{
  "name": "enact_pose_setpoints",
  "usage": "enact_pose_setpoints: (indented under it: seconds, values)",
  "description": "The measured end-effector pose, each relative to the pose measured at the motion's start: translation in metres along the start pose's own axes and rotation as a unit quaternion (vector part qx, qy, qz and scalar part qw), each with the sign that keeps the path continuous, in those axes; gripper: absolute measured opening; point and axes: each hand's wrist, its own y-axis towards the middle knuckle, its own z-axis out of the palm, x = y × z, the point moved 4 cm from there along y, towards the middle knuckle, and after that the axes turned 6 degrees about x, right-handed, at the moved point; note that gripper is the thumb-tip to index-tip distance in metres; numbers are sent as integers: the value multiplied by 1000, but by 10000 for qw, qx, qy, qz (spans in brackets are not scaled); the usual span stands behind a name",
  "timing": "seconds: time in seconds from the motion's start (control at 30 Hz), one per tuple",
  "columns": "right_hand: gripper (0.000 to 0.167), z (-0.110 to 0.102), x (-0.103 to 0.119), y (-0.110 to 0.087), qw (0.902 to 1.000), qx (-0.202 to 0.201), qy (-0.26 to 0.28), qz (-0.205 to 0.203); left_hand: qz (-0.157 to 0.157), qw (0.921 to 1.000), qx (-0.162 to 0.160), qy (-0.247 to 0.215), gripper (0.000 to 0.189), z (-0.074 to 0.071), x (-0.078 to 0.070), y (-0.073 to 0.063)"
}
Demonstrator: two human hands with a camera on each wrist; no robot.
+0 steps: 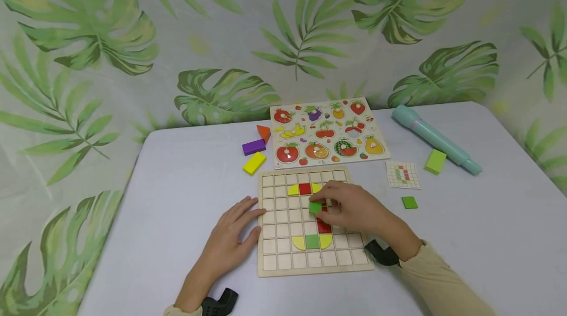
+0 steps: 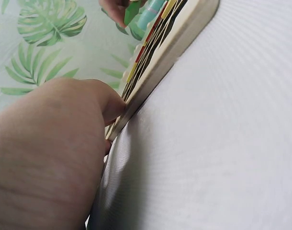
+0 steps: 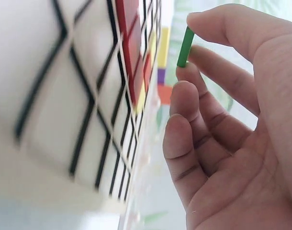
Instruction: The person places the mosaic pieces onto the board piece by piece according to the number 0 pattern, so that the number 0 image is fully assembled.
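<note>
My right hand [image 1: 354,207] pinches a green square tile [image 1: 315,207] between thumb and fingertips over the middle of a wooden grid board [image 1: 310,272]. In the right wrist view the tile [image 3: 185,48] is seen edge-on, apart from the board. Yellow quarter-round tiles, red square tiles [image 1: 304,188] and one green tile [image 1: 312,241] sit in the board's cells; my right hand hides some cells. With fingers loosely extended, my left hand [image 1: 232,235] touches the board's left edge. The left wrist view shows its fingers against the board's side [image 2: 170,57].
Behind the grid board lies a fruit puzzle board [image 1: 305,141]. Orange, purple [image 1: 254,147] and yellow [image 1: 254,164] blocks lie left of it. On the right are a pattern card [image 1: 403,175], a loose green tile [image 1: 409,202], a light green block [image 1: 435,162] and a teal wand-shaped object [image 1: 436,138].
</note>
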Motion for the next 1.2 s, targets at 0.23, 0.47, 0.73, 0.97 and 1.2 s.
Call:
enact_pose_setpoints:
  seconds: [0.23,0.47,0.73,0.97,1.2]
  values:
    - [31,21,18,5,9993,298,-153,-143,9,10000,-27,-3,38,0,0,0]
    - [20,36,25,7,9973,504,-285,-441,2,10000,-6,6,38,-1,-1,0]
    - [20,37,27,7,9967,471,-382,-541,-49,10000,45,12,38,-2,-2,0]
    - [23,40,37,6,9943,310,-678,-756,-96,9999,50,17,38,-2,-2,0]
    - [25,38,39,3,9946,416,-647,-692,-40,10000,45,-9,38,-1,-2,0]
